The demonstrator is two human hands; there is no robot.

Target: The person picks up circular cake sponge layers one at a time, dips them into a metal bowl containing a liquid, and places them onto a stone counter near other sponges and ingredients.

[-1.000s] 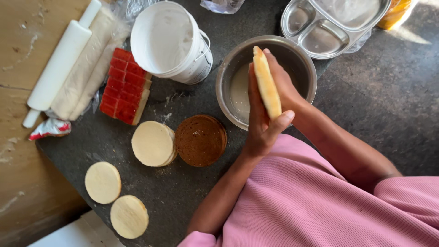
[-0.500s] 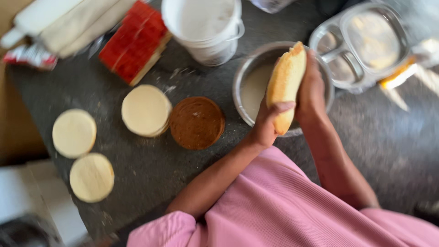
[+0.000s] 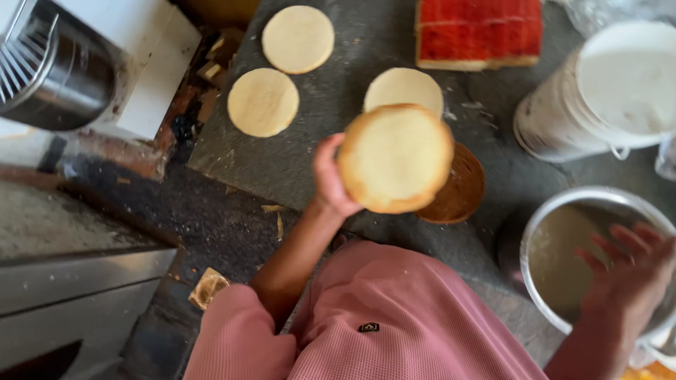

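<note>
Steel bowl (image 3: 556, 211) at lower right, holding pale batter-like liquid. White bucket (image 3: 598, 105) at upper right, filled with white stuff. Brown round lid (image 3: 461, 193) on dark counter (image 3: 317, 155), centre. Left hand (image 3: 331, 179) at centre, fingers clamped on edge of round dough disc (image 3: 396, 156), raised flat above counter. Right hand (image 3: 630, 271) at lower right, fingers spread, empty, over bowl rim. Three flat discs (image 3: 263, 100) at upper centre. Red block (image 3: 479, 32) at top.
</note>
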